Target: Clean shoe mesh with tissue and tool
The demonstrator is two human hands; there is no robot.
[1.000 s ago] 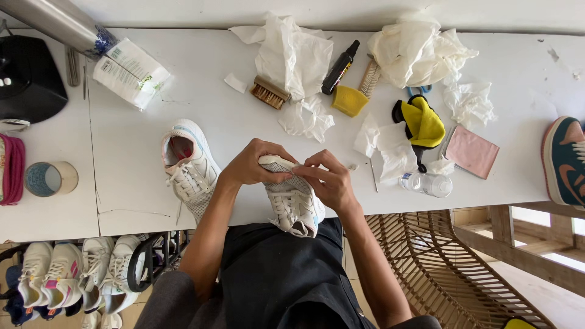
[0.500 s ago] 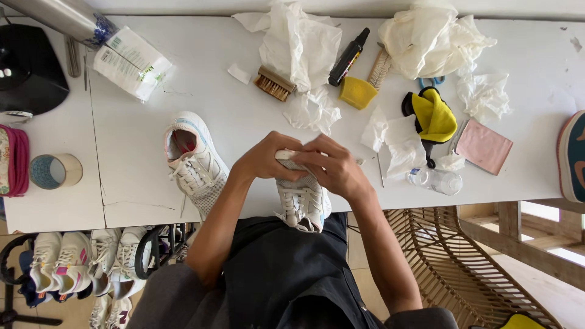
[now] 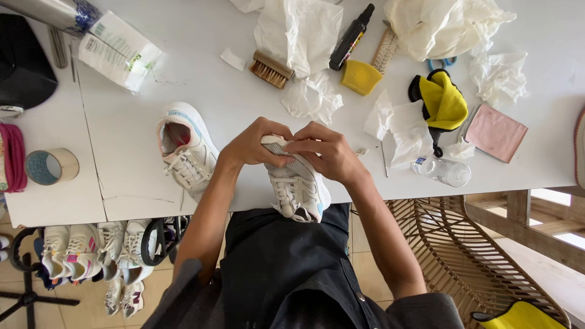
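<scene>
Both hands, the left hand point(image 3: 253, 145) and the right hand point(image 3: 326, 149), hold a white sneaker point(image 3: 297, 183) at the edge of the surface point(image 3: 244, 103). Another white sneaker point(image 3: 186, 149) lies just beside them.

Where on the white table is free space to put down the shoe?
Bare table lies between the wipes pack, the second shoe and the brush. Right of the hands, tissues, cloths and a bottle crowd it.

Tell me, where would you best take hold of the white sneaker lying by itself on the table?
Probably at the heel collar of the white sneaker, coming from above. It lies upright with its opening facing up and its heel away from the person, so fingers can hook inside the rim there. The left hand is nearest, beside it.
</scene>
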